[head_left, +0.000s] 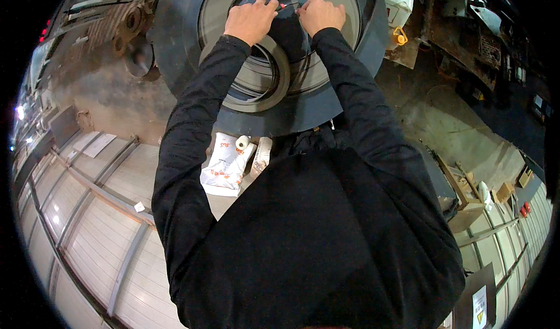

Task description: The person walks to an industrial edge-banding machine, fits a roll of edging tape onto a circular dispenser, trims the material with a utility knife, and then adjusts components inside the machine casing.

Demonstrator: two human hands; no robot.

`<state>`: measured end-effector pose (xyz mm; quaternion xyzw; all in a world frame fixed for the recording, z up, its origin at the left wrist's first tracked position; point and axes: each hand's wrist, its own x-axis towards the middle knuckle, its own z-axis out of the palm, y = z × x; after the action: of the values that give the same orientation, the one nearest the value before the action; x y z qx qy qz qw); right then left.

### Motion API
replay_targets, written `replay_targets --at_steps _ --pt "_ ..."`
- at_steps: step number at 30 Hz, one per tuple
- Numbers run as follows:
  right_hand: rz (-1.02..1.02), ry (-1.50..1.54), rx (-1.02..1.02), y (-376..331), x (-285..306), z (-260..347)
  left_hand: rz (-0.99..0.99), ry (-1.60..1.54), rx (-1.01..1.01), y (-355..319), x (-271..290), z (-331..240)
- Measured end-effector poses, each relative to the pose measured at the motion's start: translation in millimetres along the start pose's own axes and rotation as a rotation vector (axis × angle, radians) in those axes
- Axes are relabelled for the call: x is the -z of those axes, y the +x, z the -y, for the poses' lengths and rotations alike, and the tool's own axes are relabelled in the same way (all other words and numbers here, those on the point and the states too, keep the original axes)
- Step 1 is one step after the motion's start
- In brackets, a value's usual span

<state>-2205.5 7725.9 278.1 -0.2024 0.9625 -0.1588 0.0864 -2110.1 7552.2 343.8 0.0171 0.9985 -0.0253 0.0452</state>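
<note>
Nearest, black sleeves are reaching forward from a black top, the left wrist passing above the upper-left edge of a smaller pale-grey flat ring. That ring is lying inside a large pale-grey ring, both sitting on a broad dark-grey round disc. Below the disc's near edge, a white bag with orange print is lying to the left of the body. Beyond the smaller ring, over a black central area, a slim dark piece with a red spot is lying in the gap between the hands, its long axis running roughly crosswise, left to right; the red spot is sitting closer to the left hand, just beside its fingertips. That hand is curling, fingers bent; whether it is gripping the piece I am not able to tell. The right hand is closing, fingertips apparently pinching the piece's dark right end. Farther right, a yellow loop is hanging beside a white casing.
</note>
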Motion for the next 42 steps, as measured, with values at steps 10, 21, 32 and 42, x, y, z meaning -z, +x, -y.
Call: replay_targets --at_steps 10,21,32,42 --pt "0.109 -0.119 -0.040 6 3 4 0.059 0.023 -0.046 7 -3 4" --pt "0.015 0.021 0.032 -1 5 -1 -0.053 -0.081 0.019 2 27 21" --pt "-0.244 0.245 0.156 -36 -9 -8 -0.334 -0.143 -0.029 18 -11 0" --pt "-0.158 0.401 0.242 -39 -10 -11 -0.206 -0.214 -0.028 24 -23 8"
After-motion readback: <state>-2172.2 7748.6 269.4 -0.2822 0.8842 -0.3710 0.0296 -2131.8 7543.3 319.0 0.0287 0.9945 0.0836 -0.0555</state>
